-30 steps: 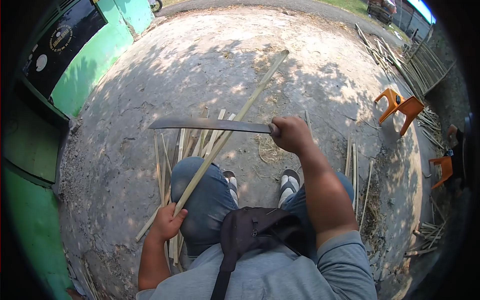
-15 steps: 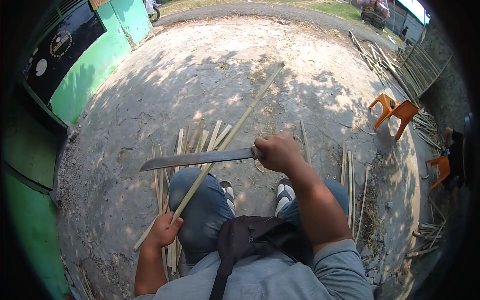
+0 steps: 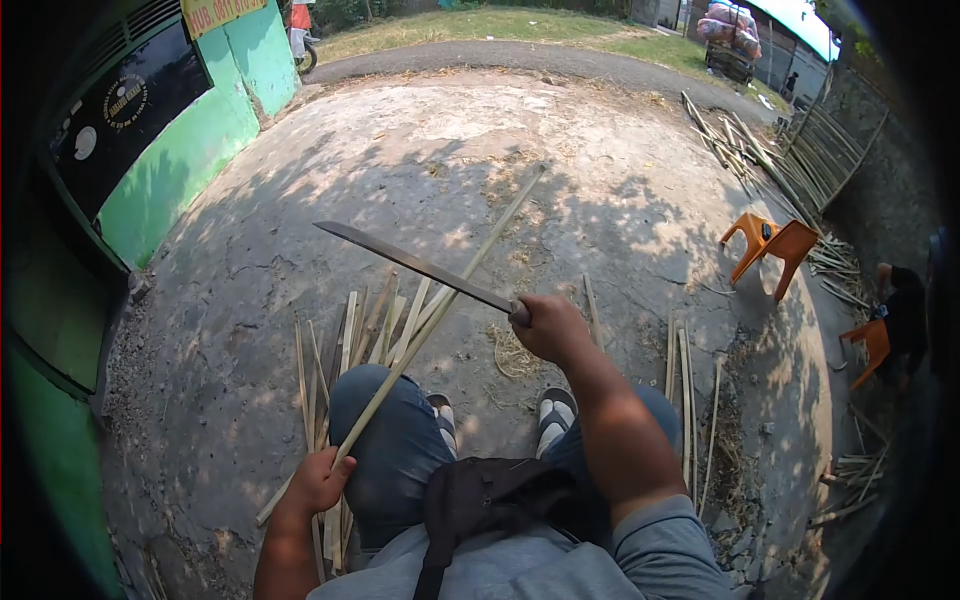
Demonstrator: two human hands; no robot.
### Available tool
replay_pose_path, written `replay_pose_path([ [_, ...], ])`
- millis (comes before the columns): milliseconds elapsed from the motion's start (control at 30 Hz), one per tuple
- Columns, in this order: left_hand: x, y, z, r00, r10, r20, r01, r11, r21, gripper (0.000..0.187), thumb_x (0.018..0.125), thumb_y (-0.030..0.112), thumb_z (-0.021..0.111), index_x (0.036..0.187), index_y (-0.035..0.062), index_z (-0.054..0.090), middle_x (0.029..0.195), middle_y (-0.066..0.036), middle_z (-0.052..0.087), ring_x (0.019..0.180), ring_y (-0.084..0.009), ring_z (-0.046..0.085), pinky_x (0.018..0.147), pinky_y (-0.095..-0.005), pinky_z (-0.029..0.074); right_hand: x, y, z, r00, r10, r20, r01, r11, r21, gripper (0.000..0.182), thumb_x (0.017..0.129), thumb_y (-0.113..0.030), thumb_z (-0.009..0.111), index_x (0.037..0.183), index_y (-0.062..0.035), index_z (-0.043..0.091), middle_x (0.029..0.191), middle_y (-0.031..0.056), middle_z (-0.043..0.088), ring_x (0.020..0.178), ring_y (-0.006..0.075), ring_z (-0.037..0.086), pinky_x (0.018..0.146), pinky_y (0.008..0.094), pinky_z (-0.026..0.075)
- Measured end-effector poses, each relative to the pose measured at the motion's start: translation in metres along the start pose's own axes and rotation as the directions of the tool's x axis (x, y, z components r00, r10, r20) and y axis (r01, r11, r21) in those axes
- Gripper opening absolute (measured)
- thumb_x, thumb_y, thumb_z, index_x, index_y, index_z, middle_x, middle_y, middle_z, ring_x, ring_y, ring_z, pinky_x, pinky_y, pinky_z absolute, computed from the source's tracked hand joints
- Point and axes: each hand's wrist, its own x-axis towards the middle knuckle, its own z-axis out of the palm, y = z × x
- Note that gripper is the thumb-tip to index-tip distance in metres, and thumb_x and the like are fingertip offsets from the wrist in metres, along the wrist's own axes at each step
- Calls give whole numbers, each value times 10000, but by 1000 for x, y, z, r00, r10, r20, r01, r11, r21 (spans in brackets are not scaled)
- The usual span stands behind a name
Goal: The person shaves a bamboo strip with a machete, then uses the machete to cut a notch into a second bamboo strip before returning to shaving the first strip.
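Note:
My right hand (image 3: 553,327) is closed round the handle of a machete (image 3: 420,268). Its long dark blade points up and to the left, crossing a bamboo strip (image 3: 412,350) in this view. My left hand (image 3: 321,479) grips the lower end of that strip beside my left knee. The strip slants up to the right, past the knee, with its far end over the concrete. Several more split bamboo strips (image 3: 352,328) lie beside and beyond my left leg. A black waist bag (image 3: 490,500) rests on my lap.
More strips (image 3: 686,400) lie right of my right knee. An orange plastic stool (image 3: 768,248) stands to the right, and a person in dark clothes (image 3: 905,320) sits near the right edge. Bamboo is piled by a rack (image 3: 825,160) at far right. A green wall (image 3: 180,190) runs along the left.
The machete has tilted from nearly level to pointing up left, and my right hand sits slightly lower along the strip. My left hand keeps its hold. The camera view has tipped upward a little.

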Motion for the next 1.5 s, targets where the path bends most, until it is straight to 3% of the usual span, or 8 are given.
replay_pose_path([
  [200,-5,19,2,994,23,-109,-3,983,183,585,1033,547,598,864,-13,602,753,-251,639,723,-489,634,653,-483,489,-8,-40,0,941,-259,217,288,951,-114,153,856,-266,704,826,-118,682,748,156,683,758,411,698,697,553,541],
  [600,0,7,-2,998,-68,-1,68,998,14,701,997,667,590,870,-22,602,704,-140,604,668,-221,584,630,-410,473,7,13,9,998,23,-60,-26,998,-58,194,916,-292,678,851,-111,695,767,201,689,738,432,685,688,545,549],
  [800,6,-9,-2,1000,-14,28,15,999,-38,712,1020,687,524,866,-4,590,741,-86,587,713,-182,560,648,-379,464,-4,-26,20,904,-397,159,406,914,-27,234,912,-278,665,784,-86,621,689,166,639,691,425,664,652,539,531],
  [900,5,-9,-6,999,-7,37,9,999,-52,705,1029,685,506,866,4,588,739,-84,568,711,-180,545,652,-380,460,0,-21,26,929,-344,139,355,933,-65,221,909,-270,663,795,-83,633,704,187,644,710,434,667,667,547,534],
  [1067,0,-6,-5,1000,-24,10,25,998,-62,700,1034,677,502,858,5,587,737,-98,573,703,-191,546,654,-389,461,16,18,12,981,128,-143,-112,987,119,208,927,-292,666,890,-90,698,799,228,689,788,462,682,691,551,539],
  [1200,3,3,-6,999,-32,25,33,998,-54,699,1036,672,504,856,2,590,734,-113,589,695,-204,553,655,-395,466,8,23,12,987,133,-96,-127,990,66,215,931,-296,670,894,-86,703,805,228,693,792,469,679,686,546,539],
  [1433,5,3,1,1000,-3,-30,4,1000,10,703,1027,660,533,851,-17,597,676,-147,575,652,-240,574,619,-417,467,-4,-40,-1,927,-315,206,335,940,-70,180,884,-257,661,809,-94,677,746,204,667,724,456,665,684,550,544],
  [1500,0,8,2,998,-10,-60,10,1000,0,703,1023,658,543,848,-21,596,672,-154,579,648,-250,585,615,-420,470,1,-28,3,955,-247,168,265,960,-94,186,884,-266,669,809,-96,682,750,203,670,735,451,670,689,543,550],
])
